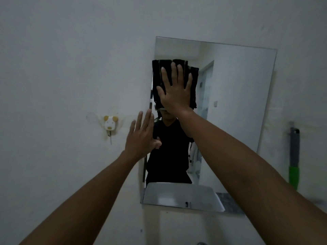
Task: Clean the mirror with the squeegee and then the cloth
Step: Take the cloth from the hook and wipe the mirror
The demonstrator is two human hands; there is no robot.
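A dark folded cloth (174, 75) is pressed flat against the upper left part of the mirror (238, 103), its folds seen as vertical bands; the frameless mirror is fixed to a pale wall (62, 68), and a white basin is reflected along its lower edge; a dog-shaped hook (110, 125) is stuck to the wall at the left, and a squeegee (294, 156) with a green handle hangs at the right; the right hand (174, 91) is laid on the cloth with fingers straight and spread; the left hand (141, 137) is held flat, fingers straight, at the mirror's left edge.
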